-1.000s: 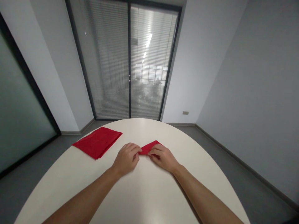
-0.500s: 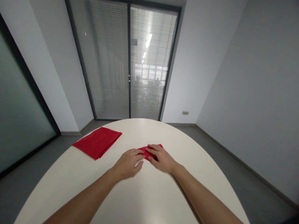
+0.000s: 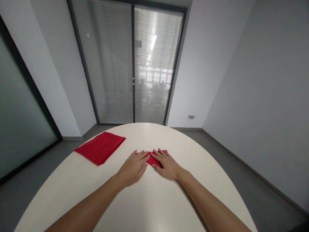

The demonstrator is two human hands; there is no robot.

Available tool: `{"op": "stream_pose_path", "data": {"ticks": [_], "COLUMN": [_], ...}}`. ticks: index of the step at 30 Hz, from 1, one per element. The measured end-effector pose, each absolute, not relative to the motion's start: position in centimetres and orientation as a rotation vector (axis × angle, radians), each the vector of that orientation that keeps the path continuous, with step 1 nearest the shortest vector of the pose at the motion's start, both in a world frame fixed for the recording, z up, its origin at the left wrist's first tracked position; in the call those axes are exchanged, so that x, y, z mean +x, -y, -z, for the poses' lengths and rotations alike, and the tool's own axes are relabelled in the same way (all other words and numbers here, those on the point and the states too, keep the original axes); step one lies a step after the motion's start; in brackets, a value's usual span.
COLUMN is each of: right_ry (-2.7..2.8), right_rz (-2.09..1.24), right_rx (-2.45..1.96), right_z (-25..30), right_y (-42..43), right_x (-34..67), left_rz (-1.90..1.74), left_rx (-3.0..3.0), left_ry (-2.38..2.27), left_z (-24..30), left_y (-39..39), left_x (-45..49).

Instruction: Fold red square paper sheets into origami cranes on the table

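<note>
A small folded red napkin lies on the white oval table, mostly covered by my hands. My left hand lies flat with its fingers stretched out, the fingertips resting on the napkin's left part. My right hand also lies flat and open, pressing down on the napkin's right part. Only a strip of red shows between the two hands and at the far right corner.
A stack of flat red napkins lies on the table at the far left, near the edge. Beyond the table stand glass doors with blinds and grey walls.
Both hands went from pinching the napkin's raised fold to lying flat on it. The napkin now lies pressed flat on the table.
</note>
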State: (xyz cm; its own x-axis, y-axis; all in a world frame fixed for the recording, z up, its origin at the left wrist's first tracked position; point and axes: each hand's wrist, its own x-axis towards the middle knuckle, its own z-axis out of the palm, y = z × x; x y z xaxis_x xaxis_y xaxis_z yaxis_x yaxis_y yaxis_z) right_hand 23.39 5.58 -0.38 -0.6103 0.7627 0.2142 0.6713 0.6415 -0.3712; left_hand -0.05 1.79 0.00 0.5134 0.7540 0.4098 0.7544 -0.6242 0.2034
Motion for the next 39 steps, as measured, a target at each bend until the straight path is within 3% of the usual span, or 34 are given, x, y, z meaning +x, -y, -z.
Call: {"op": "stream_pose_path", "data": {"ticks": [17, 39], "right_ry": [2.491, 2.466], "right_rz": [-0.273, -0.294], "right_rx": [-0.967, -0.88], "right_z": [-1.3, -1.2], "right_y": [-5.4, -5.4], "right_x": [23.2, 23.2], "left_rz": [0.791, 0.816], "left_rx": [-2.466, -2.723], "left_ry": [1.684, 1.516], "left_z": [1.3, -0.2], "left_y": [-2.4, -1.8], "left_x": [-0.3, -0.2]}}
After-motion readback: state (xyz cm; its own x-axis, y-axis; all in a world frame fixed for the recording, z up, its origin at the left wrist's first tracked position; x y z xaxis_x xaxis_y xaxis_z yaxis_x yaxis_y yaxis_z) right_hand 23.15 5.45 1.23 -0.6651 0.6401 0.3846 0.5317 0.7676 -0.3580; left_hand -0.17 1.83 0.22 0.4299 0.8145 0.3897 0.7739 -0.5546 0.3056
